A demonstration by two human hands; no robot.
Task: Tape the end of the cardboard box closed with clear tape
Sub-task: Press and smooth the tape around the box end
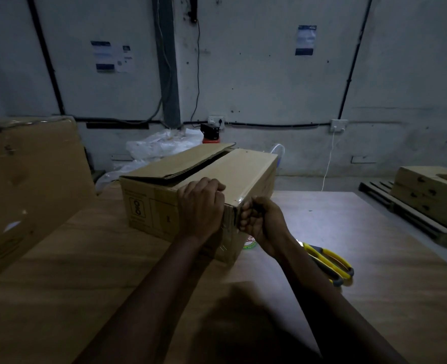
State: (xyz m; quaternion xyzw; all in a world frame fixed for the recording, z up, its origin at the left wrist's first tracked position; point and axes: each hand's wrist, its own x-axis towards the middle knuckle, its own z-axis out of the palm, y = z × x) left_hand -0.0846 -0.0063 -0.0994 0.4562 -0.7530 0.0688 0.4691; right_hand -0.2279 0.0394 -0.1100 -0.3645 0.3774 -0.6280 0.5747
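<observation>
Cardboard box [201, 177] on table [374, 232], stiff-walled, probably light. Left hand [201, 206] spread over near top edge, bracing. Right hand [263, 223] curled at corner, pressing glossy, clingy clear tape [239, 203]; grasp unclear.

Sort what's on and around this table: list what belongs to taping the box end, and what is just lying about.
Belongs to the job:
cardboard box
clear tape at the box's near corner
left hand, pressing on the box's near end
right hand, at that corner

Just lying about:
yellow-handled scissors
large cardboard sheet
plastic bags
stacked boxes on a pallet
</observation>
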